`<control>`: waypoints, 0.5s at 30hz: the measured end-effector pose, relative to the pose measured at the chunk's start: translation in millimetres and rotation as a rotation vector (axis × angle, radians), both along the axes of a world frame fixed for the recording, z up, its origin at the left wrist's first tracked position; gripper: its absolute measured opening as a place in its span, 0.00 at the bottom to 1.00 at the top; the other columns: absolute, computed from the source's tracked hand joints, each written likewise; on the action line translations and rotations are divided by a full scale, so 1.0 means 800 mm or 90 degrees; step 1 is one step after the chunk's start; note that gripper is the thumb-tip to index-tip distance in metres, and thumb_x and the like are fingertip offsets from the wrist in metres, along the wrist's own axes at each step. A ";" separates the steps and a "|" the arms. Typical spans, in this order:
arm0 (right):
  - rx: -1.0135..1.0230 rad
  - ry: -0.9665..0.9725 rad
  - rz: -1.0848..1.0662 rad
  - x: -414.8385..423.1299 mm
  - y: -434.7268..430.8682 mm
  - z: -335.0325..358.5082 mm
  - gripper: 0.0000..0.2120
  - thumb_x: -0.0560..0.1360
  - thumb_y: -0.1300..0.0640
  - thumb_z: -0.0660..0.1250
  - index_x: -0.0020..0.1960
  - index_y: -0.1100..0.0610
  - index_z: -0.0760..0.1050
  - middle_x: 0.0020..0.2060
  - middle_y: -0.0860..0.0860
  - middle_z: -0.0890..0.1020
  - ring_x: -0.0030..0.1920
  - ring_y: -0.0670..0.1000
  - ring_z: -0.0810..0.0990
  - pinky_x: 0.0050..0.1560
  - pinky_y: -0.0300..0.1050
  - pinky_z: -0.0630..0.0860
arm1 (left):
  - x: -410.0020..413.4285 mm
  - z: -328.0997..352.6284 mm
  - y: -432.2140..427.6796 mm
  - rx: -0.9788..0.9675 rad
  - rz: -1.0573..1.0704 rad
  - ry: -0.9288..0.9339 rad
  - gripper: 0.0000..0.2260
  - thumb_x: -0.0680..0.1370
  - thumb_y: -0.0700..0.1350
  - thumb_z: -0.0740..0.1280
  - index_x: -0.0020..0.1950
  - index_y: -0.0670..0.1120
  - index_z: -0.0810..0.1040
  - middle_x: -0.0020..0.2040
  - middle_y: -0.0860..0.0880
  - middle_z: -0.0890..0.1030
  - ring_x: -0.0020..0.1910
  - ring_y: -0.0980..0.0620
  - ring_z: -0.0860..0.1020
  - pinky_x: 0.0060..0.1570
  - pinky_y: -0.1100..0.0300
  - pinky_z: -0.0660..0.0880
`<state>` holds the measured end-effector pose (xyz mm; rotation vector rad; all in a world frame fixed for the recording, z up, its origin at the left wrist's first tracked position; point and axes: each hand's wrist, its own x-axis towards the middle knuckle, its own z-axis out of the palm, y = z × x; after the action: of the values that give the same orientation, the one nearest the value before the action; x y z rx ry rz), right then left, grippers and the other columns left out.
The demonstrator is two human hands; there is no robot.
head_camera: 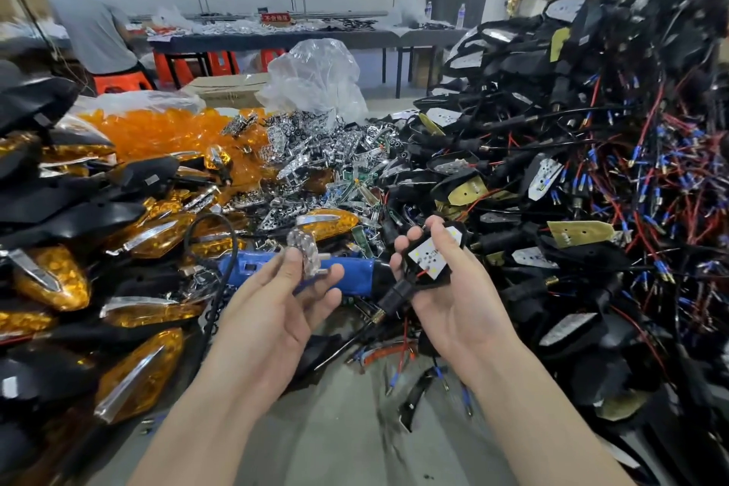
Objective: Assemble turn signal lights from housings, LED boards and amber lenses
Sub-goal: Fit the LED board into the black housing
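My right hand (pixel 453 288) holds a black housing (pixel 428 262) with a white LED board seated in it, thumb on the board's upper edge; its black stem and wires hang down toward the table. My left hand (pixel 276 300) pinches a small chrome reflector piece (pixel 305 249) between thumb and fingers, just left of the housing. The two parts are apart, about a hand's width.
A blue electric screwdriver (pixel 343 274) lies behind my hands. Finished amber lights (pixel 138 371) pile at left, loose amber lenses (pixel 157 134) behind, chrome reflectors (pixel 315 158) in the middle. Wired black housings (pixel 591 178) heap at right. A person (pixel 94 24) works at the far left.
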<state>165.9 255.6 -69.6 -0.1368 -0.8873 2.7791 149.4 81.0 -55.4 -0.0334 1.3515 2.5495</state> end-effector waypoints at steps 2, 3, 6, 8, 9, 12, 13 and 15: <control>0.005 -0.006 -0.003 0.001 0.000 0.003 0.04 0.81 0.57 0.66 0.49 0.56 0.77 0.39 0.52 0.81 0.40 0.52 0.83 0.40 0.45 0.82 | 0.000 0.000 0.001 0.003 -0.008 0.005 0.11 0.80 0.44 0.62 0.60 0.43 0.77 0.42 0.45 0.84 0.36 0.51 0.84 0.29 0.62 0.79; 0.006 -0.009 -0.007 0.002 0.000 0.003 0.04 0.81 0.57 0.66 0.50 0.56 0.77 0.39 0.52 0.81 0.40 0.52 0.83 0.40 0.45 0.81 | 0.001 -0.001 0.000 0.002 -0.007 0.001 0.12 0.82 0.43 0.61 0.63 0.45 0.77 0.40 0.47 0.83 0.33 0.52 0.82 0.27 0.63 0.78; 0.008 -0.015 -0.008 0.003 -0.001 0.004 0.04 0.82 0.58 0.65 0.50 0.56 0.76 0.39 0.53 0.81 0.39 0.52 0.82 0.39 0.45 0.81 | -0.001 -0.004 -0.003 0.010 0.001 -0.018 0.16 0.84 0.41 0.58 0.70 0.52 0.74 0.35 0.49 0.79 0.26 0.56 0.73 0.21 0.65 0.69; 0.005 -0.018 -0.005 0.003 -0.002 0.005 0.04 0.82 0.58 0.65 0.50 0.57 0.76 0.38 0.53 0.81 0.39 0.52 0.82 0.38 0.45 0.81 | -0.003 -0.003 -0.005 0.024 -0.003 -0.023 0.18 0.84 0.38 0.58 0.69 0.54 0.75 0.36 0.49 0.78 0.26 0.57 0.70 0.20 0.66 0.66; 0.004 -0.019 -0.005 0.003 -0.001 0.005 0.04 0.82 0.58 0.65 0.50 0.57 0.76 0.38 0.53 0.81 0.38 0.52 0.82 0.38 0.45 0.81 | -0.004 -0.003 -0.006 0.026 -0.005 -0.026 0.19 0.83 0.37 0.58 0.68 0.56 0.76 0.36 0.49 0.79 0.26 0.57 0.69 0.20 0.66 0.66; 0.000 -0.022 -0.003 0.003 -0.001 0.004 0.03 0.82 0.58 0.65 0.50 0.57 0.76 0.38 0.53 0.81 0.38 0.52 0.83 0.37 0.45 0.81 | -0.005 -0.002 -0.008 0.025 -0.029 -0.024 0.18 0.82 0.39 0.60 0.63 0.59 0.81 0.38 0.50 0.78 0.28 0.56 0.68 0.22 0.64 0.67; 0.000 -0.022 -0.002 0.003 0.000 0.004 0.03 0.82 0.58 0.65 0.50 0.57 0.76 0.38 0.53 0.81 0.38 0.52 0.83 0.38 0.46 0.81 | -0.004 -0.001 -0.008 0.026 -0.046 -0.021 0.16 0.82 0.42 0.61 0.62 0.59 0.82 0.39 0.50 0.78 0.29 0.56 0.68 0.24 0.64 0.67; 0.001 -0.023 -0.002 0.003 0.000 0.004 0.03 0.82 0.58 0.65 0.50 0.57 0.77 0.39 0.53 0.81 0.39 0.53 0.83 0.38 0.46 0.81 | -0.001 0.003 -0.006 0.023 -0.071 -0.017 0.13 0.80 0.49 0.66 0.62 0.58 0.82 0.39 0.51 0.76 0.30 0.56 0.68 0.26 0.63 0.67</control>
<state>168.3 255.3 -66.7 -0.1877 -0.8960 2.7816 148.5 76.2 -53.4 0.0148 1.2597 2.4715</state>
